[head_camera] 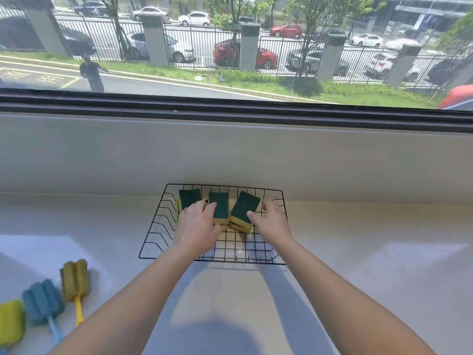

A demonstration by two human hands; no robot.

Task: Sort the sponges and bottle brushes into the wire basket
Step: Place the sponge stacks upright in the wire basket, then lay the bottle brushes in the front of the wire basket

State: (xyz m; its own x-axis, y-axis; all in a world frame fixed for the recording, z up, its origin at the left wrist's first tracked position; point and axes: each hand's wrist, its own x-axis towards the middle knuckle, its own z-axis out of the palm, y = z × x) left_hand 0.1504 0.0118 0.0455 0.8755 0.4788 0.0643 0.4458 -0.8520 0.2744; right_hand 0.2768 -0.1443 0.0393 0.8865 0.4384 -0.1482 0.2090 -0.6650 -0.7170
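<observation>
Sponges (pixel 218 208) in wire basket (pixel 153 242), pale counter (pixel 358 252), window (pixel 230 47), maybe w/ sill.

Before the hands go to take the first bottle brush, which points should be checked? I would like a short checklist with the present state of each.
1. Sponges inside the wire basket: ok; green-topped sponges stand along its far side.
2. Sponges settled: not ok; the right sponge is tilted on another one.
3. Left hand free: cannot tell; it rests on the sponges, fingers partly hidden.
4. Right hand free: not ok; its fingers touch the tilted sponge.
5. Room for brushes: ok; the basket's near part is bare.
6. Brushes within view: ok; the olive brush and blue brush lie on the counter at the left.
</observation>
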